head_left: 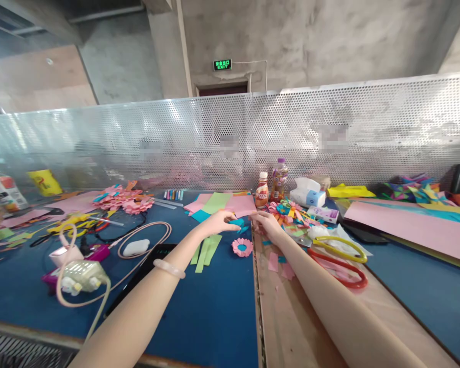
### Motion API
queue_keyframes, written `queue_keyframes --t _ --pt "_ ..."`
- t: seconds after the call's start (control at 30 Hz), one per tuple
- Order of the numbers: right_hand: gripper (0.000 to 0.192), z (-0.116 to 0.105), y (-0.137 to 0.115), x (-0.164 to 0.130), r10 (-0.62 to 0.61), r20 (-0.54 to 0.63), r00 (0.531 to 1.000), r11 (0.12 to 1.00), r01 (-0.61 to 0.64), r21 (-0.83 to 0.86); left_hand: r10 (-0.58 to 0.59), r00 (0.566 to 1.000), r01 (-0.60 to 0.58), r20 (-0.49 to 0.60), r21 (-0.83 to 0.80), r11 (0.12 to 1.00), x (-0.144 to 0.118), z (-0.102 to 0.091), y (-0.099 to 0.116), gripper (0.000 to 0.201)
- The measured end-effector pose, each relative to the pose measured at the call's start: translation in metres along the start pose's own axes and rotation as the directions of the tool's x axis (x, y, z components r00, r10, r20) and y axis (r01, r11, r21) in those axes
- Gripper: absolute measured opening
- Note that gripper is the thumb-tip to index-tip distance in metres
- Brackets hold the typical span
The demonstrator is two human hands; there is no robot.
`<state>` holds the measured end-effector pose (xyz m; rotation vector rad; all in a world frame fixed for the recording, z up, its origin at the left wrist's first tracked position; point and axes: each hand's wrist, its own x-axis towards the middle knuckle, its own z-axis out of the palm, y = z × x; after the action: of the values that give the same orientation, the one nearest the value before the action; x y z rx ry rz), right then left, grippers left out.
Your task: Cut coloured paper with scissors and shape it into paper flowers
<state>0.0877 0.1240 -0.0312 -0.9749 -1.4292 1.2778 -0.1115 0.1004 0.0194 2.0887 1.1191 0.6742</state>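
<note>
Blue paper piece [238,223] sits pinched between the left hand [219,221] and right hand [266,223], both closed on it, above the pink paper flower [242,247] at 6 o'clock; green strips [206,250] lie at 8 o'clock.

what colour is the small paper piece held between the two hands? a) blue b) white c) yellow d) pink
a: the left hand and right hand meet on a small blue paper piece above the table; the pink paper flower lies apart on the blue mat, nearer the camera.
</note>
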Motion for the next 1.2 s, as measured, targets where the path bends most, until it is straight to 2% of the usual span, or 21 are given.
queue_keyframes --t 0.1,0.23,0.33,0.43,0.53,0.63,0.77,1.0,1.2 --pt "0.029 0.004 -0.007 -0.003 -0.031 0.013 0.999 0.999 0.03 0.039 -0.022 0.998 0.02 -0.064 -0.035 0.999 0.002 0.004 -0.002 0.036" --pt "0.038 0.018 -0.014 -0.007 -0.039 0.094 0.995 0.999 0.037 0.025 -0.036 0.996 0.033 -0.085 -0.029 0.999 0.004 0.007 -0.005 0.033" --pt "0.034 0.026 -0.013 -0.007 -0.045 0.109 0.993 0.999 0.044 0.009 -0.054 0.995 0.05 -0.084 -0.042 0.998 0.004 0.01 -0.005 0.028" --pt "0.03 0.025 -0.008 -0.005 -0.044 0.091 0.995 0.999 0.042 0.02 -0.051 0.995 0.046 -0.082 -0.066 0.997 0.005 0.015 -0.004 0.029" --pt "0.028 0.022 -0.003 -0.002 -0.03 0.062 0.998 0.999 0.027 0.044 -0.081 0.986 0.056 -0.143 -0.172 0.983 0.007 0.021 -0.003 0.03" --pt "0.025 0.02 0.0 0.0 -0.004 0.042 0.999 0.999 0.002 0.044 -0.158 0.958 0.08 -0.238 -0.306 0.949 0.009 0.027 -0.004 0.03" --pt "0.022 0.022 0.001 0.001 0.024 0.028 0.999 1.0 -0.025 0.018 -0.226 0.923 0.093 -0.313 -0.387 0.917 0.01 0.033 -0.007 0.028" --pt "0.025 0.026 0.0 0.001 0.054 -0.004 0.999 0.999 -0.054 -0.005 -0.288 0.881 0.088 -0.375 -0.469 0.879 0.011 0.041 -0.004 0.027" --pt "0.024 0.028 -0.002 0.0 0.078 -0.025 0.997 0.997 -0.078 0.005 -0.286 0.877 0.081 -0.387 -0.467 0.881 0.009 0.047 0.001 0.024"
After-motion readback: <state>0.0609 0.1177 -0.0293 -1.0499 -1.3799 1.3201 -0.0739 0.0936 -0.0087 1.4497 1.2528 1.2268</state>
